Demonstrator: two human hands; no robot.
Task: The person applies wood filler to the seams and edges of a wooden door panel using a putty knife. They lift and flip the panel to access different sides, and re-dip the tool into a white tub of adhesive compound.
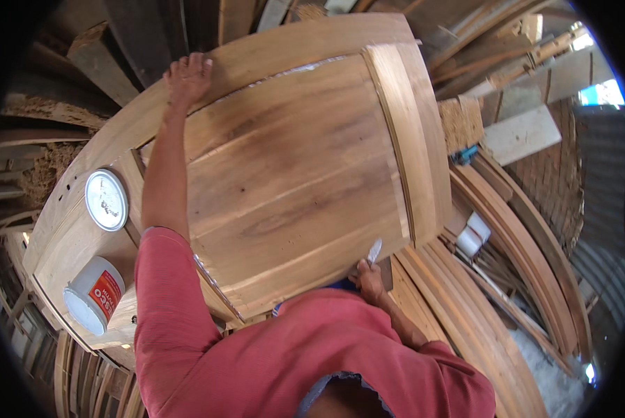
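A large wooden door (291, 160) with a panelled middle and a raised frame lies before me. At its far left edge my left hand (188, 78) is closed over the rim, its fingertips curling past the wood. My right hand (369, 279) is closed around a putty knife (375, 251) near the door's close edge. The knife's pale blade points up and away over the panel. Thin white filler lines (305, 67) run along some joints between panel and frame. The right hand's lower fingers are partly hidden.
On the door's left part stand a white tub (89, 306) with a red label and a round white lid (107, 200). Curved wooden boards (459, 306) are stacked at the right, with a white container (473, 235) beside them. Timber offcuts (103, 66) surround the far side.
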